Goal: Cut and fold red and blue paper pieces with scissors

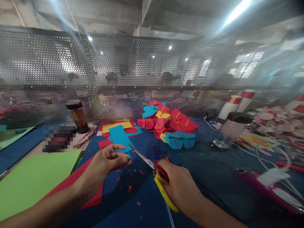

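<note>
The left hand [114, 160] has its thumb and forefinger pinching one tiny blue scrap [128, 157], the other fingers curled loosely. The right hand [181, 186] has its fingers closed around one pair of scissors [150, 163] with red and yellow handles; the tip points far and left, near the left hand but apart from the scrap. Both hands are above the near half of a blue table [204, 163], where many red, blue and yellow bits [129, 189] lie strewn, too small to count surely.

Just beyond the left hand, one blue strip [118, 134] lies over red and yellow paper [128, 124]. To its right is one heap [163, 122] of folded red, blue and yellow pieces marked with dots; they overlap too much to count.

Near left are one green sheet [42, 177] and, partly under the left forearm, red paper [95, 198]. Two lidded jars stand apart: a brown-filled one [79, 118] far left and a clear one [230, 131] on the right. Behind the clear jar are two white cones [229, 107] with red bands; their markings are too blurred to read. One magenta device [258, 185] lies near right. A perforated screen [133, 63] crosses the far side.
</note>
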A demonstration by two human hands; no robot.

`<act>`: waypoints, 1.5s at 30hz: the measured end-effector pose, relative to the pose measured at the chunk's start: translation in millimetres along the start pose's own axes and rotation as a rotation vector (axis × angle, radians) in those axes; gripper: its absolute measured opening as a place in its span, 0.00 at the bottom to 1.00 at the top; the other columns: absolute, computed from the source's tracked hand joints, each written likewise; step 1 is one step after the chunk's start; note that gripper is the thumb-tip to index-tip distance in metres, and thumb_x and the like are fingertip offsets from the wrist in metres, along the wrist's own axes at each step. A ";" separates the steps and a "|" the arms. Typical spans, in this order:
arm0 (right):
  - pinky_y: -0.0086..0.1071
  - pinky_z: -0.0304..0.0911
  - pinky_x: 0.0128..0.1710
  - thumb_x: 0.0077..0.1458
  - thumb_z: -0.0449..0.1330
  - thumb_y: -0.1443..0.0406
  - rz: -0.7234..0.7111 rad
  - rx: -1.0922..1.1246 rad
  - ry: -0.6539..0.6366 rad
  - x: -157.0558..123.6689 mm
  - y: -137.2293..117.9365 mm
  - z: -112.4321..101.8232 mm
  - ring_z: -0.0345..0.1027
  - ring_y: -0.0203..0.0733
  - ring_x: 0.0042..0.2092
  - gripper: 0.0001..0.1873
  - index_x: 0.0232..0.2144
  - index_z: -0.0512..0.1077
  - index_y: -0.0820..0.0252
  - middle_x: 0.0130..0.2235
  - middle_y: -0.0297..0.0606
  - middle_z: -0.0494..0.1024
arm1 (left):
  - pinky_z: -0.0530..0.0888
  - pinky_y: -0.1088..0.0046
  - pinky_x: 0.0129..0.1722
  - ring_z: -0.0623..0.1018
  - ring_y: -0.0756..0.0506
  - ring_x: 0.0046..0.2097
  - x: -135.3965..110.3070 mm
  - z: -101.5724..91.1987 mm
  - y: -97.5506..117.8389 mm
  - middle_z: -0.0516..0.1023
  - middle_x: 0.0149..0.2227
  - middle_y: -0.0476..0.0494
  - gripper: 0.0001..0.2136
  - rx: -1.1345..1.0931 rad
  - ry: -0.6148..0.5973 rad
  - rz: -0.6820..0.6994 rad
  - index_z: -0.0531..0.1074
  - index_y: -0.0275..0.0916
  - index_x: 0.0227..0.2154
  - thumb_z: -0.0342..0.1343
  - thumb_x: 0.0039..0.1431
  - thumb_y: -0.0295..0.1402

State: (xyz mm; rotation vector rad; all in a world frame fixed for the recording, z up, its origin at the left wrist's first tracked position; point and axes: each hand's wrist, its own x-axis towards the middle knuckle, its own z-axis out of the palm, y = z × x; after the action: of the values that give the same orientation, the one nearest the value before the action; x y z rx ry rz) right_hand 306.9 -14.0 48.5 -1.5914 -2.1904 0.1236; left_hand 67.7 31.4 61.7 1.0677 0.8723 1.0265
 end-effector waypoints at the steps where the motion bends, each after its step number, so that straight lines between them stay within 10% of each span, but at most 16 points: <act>1: 0.30 0.52 0.26 0.55 0.51 0.64 0.004 0.014 0.012 0.4 -0.2 -0.9 0.70 0.41 0.27 0.05 0.27 0.64 0.56 0.26 0.34 0.76 | 0.75 0.80 0.33 0.81 0.50 0.32 -0.7 0.4 0.2 0.82 0.30 0.49 0.20 -0.005 -0.003 -0.007 0.68 0.38 0.43 0.70 0.49 0.32; 14: 0.30 0.52 0.26 0.54 0.53 0.64 -0.008 0.008 0.038 -0.7 -0.2 -0.7 0.71 0.41 0.27 0.05 0.27 0.64 0.56 0.26 0.35 0.76 | 0.74 0.71 0.31 0.79 0.46 0.29 4.1 -3.0 -3.7 0.78 0.24 0.54 0.20 0.366 -0.005 0.166 0.67 0.40 0.42 0.68 0.48 0.39; 19: 0.32 0.52 0.27 0.56 0.52 0.64 -0.050 -0.025 0.121 -0.4 4.3 1.8 0.72 0.43 0.29 0.05 0.28 0.65 0.56 0.27 0.36 0.76 | 0.67 0.53 0.55 0.70 0.38 0.57 -1.7 -4.6 7.3 0.75 0.53 0.45 0.16 0.903 0.073 0.497 0.70 0.46 0.45 0.63 0.55 0.38; 23: 0.32 0.53 0.29 0.57 0.55 0.62 -0.047 -0.013 0.149 0.0 7.2 -2.3 0.72 0.44 0.30 0.05 0.30 0.65 0.56 0.29 0.36 0.76 | 0.62 0.50 0.59 0.68 0.39 0.60 -11.3 -1.4 28.8 0.76 0.51 0.45 0.10 1.076 0.057 0.679 0.69 0.42 0.27 0.52 0.63 0.37; 26: 0.32 0.53 0.29 0.59 0.55 0.60 -0.045 -0.031 0.162 2.1 7.5 -7.8 0.72 0.44 0.31 0.07 0.31 0.65 0.55 0.31 0.35 0.77 | 0.65 0.51 0.59 0.65 0.40 0.62 -22.6 0.4 43.3 0.69 0.60 0.42 0.11 1.267 0.043 0.740 0.68 0.44 0.48 0.52 0.64 0.37; 36: 0.32 0.55 0.30 0.56 0.59 0.56 -0.025 -0.165 0.091 12.2 5.9 -27.4 0.72 0.43 0.34 0.12 0.39 0.70 0.55 0.38 0.35 0.78 | 0.65 0.49 0.60 0.66 0.36 0.63 -69.8 -46.4 17.6 0.69 0.61 0.45 0.21 1.738 -0.257 0.560 0.67 0.50 0.56 0.56 0.61 0.44; 45: 0.31 0.52 0.28 0.54 0.60 0.56 -0.056 -0.260 0.010 31.2 -3.7 -51.1 0.69 0.41 0.32 0.10 0.31 0.71 0.56 0.33 0.35 0.77 | 0.68 0.49 0.58 0.73 0.36 0.57 -79.2 -71.1 -35.6 0.74 0.57 0.42 0.19 1.727 -0.125 0.445 0.70 0.46 0.54 0.58 0.61 0.39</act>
State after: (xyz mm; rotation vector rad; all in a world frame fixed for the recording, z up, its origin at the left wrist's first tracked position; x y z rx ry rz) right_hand 315.7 4.7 104.8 -1.6571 -2.3165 -0.1940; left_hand -13.5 -30.3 15.0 2.8042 1.4395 0.3010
